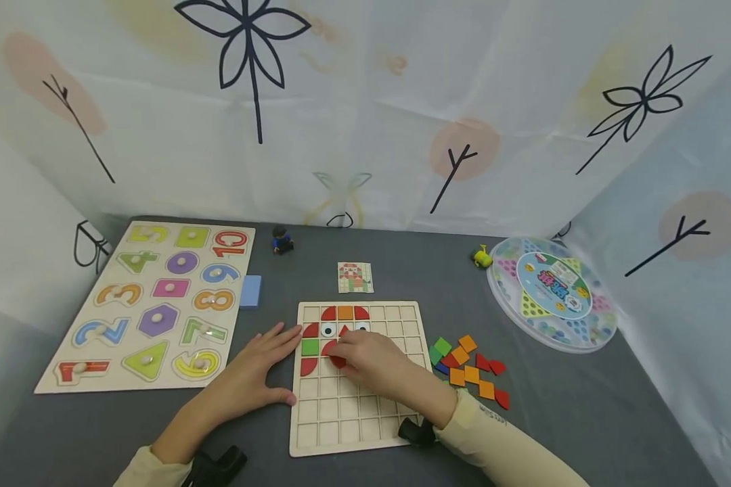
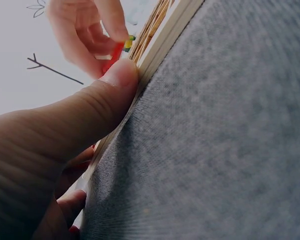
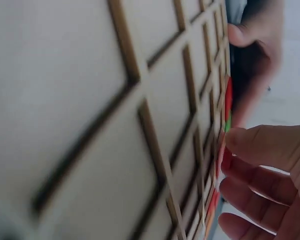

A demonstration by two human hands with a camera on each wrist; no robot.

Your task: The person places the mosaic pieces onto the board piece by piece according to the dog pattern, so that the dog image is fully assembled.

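Head view: A wooden grid board (image 1: pixel 347 409) lies on a grey cloth (image 1: pixel 426 270). The left hand (image 1: pixel 252 368), fingers spread wide, touches the board's left edge. The right hand (image 1: pixel 371 362) is above the grid, its thumb and fingers narrowed on a red tile (image 1: pixel 338 362) over the third or fourth row; the exact cell is hidden. Set in the board are an orange square (image 1: pixel 345 312) between two red rounded tiles, an eye tile (image 1: pixel 328 329), and a green square (image 1: pixel 310 347) in the left column. Loose coloured tiles (image 1: pixel 467 343) lie to the right; a picture card (image 1: pixel 355 277) lies beyond the far edge. At left is a number-and-shape knob puzzle (image 1: pixel 117 380), with a blue block (image 1: pixel 250 292) beside it; at right, a round game box (image 1: pixel 554 287).

Left wrist view: The left thumb presses against the board's edge. Beyond it, the right hand pinches the red tile between thumb and finger.

Right wrist view: Grid cells fill the foreground. The right fingertips meet near the surface, red showing between them; the left hand is at the far edge.
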